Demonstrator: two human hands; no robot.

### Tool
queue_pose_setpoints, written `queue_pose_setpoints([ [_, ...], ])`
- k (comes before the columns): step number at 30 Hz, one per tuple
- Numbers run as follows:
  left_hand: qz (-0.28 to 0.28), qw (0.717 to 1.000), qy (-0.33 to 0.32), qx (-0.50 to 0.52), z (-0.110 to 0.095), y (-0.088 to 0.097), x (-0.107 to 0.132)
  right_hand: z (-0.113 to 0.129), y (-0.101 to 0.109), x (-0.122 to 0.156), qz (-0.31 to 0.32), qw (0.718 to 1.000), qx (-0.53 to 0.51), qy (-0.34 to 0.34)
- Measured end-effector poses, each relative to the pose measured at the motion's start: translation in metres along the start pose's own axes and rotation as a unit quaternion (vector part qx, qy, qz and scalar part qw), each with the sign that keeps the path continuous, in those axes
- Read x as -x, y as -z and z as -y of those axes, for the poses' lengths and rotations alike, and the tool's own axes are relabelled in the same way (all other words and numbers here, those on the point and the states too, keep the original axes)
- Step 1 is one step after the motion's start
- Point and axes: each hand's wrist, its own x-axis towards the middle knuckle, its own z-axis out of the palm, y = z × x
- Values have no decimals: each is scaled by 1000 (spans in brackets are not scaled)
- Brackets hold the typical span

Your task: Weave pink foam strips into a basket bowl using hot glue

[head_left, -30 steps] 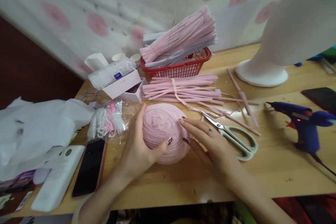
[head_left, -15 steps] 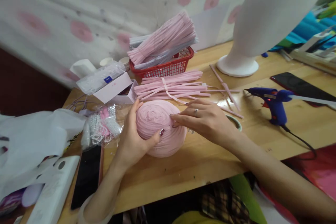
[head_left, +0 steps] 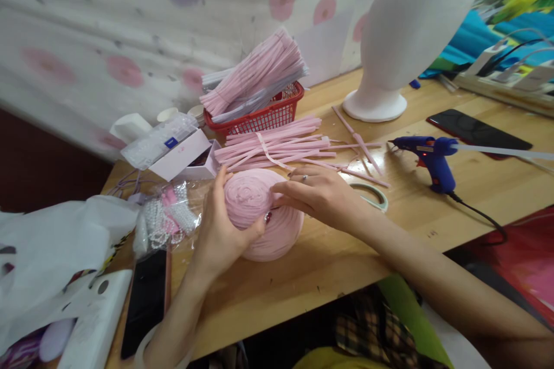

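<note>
A pink hat-shaped piece [head_left: 279, 239], wound from coiled strips with a smaller round top on a wider base, sits over the wooden table. My left hand [head_left: 223, 233] grips its left side, thumb across the front and fingers behind. From the right, my right hand [head_left: 320, 196] pinches at the seam between the top and the base. Its fingertips touch the piece, and what lies between them is too small to make out. Behind it lies a tied bundle of pink strips [head_left: 277, 141]. A roll of tape [head_left: 378, 199] rests beside my right wrist.
A blue glue gun [head_left: 437, 164], its cord trailing, and a phone [head_left: 478, 130] lie right. A white foam head [head_left: 407, 29] stands behind. A red basket [head_left: 264, 118] holds more strips. Bagged beads [head_left: 168, 216], boxes [head_left: 182, 153] and another phone [head_left: 145, 302] are left.
The camera view has shifted, moving most objects slightly left. My left hand keeps its grip on the pink piece, while my right fingertips stay at the seam, with the fingers slightly more curled.
</note>
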Motion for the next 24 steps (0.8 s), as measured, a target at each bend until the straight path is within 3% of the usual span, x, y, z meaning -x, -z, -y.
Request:
queue_pose_setpoints([
  [6,41,999,7,2,5,6,-3,-6,-1,13,27,997,-53,-58],
  [16,-12,996,-53,-64,-3,-5,0,-3,-10,15,11,999,-26,-27],
  [20,-14,994,-67,-81,-3,-5,1,-2,-11,16,15,999,-15,-34],
  [24,0,995,-60,-76,-4,-4,1,-5,-8,15,17,996,-71,-45],
])
